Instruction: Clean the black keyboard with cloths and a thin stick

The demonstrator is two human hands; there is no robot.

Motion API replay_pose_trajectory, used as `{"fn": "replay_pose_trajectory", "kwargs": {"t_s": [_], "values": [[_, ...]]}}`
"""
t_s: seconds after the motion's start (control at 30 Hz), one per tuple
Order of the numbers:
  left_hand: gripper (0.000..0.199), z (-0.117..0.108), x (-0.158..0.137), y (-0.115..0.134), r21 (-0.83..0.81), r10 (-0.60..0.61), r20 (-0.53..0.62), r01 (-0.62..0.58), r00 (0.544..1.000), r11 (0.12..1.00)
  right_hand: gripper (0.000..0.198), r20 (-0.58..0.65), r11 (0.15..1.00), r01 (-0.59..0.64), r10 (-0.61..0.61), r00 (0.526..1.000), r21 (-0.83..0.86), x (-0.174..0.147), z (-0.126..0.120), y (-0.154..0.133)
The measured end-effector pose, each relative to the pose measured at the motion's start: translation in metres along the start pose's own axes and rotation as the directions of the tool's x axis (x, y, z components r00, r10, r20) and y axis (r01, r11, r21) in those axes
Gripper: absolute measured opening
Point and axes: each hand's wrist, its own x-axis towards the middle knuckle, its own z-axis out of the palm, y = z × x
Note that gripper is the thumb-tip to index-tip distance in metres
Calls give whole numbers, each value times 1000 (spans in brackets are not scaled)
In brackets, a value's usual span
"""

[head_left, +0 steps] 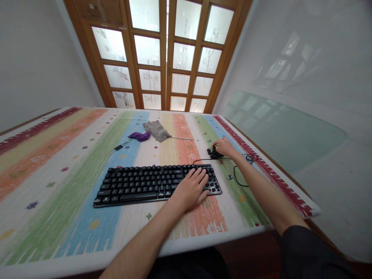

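A black keyboard [139,184] lies at a slight tilt across the striped tablecloth. My left hand [192,188] rests on its right end, palm down with the fingers spread over the number pad. Some key places at that end look bare, without caps. To the right of the keyboard, my right hand [223,147] reaches into a small heap of black keycaps [214,154]. Its fingers are curled down and pressed together at the heap; whatever is between the fingertips is hidden.
A grey cloth [157,130] and a purple cloth [140,136] lie beyond the keyboard, with a thin metal rod [182,138] by the grey one. A small black tag [118,147] sits farther left. The coiled black cable [250,158] runs near my right forearm.
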Motion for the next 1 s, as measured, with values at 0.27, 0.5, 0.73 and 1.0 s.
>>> {"fn": "replay_pose_trajectory", "kwargs": {"t_s": [0.27, 0.5, 0.73, 1.0], "values": [[51, 4, -4, -1, 23, 17, -53, -16, 998, 1000, 40, 35, 1000, -26, 26, 999, 5, 3, -3, 0], [50, 4, -4, -1, 24, 24, -63, -22, 998, 999, 42, 30, 999, -47, 46, 998, 18, 5, -3, 0], [50, 3, -2, 0, 27, 28, -56, -26, 998, 999, 38, 10, 997, -52, 52, 999, 61, 9, 4, 1], [49, 2, 1, 1, 25, 18, -53, -17, 998, 1000, 33, -60, 987, -50, 59, 996, 154, 6, 8, 2]]}}
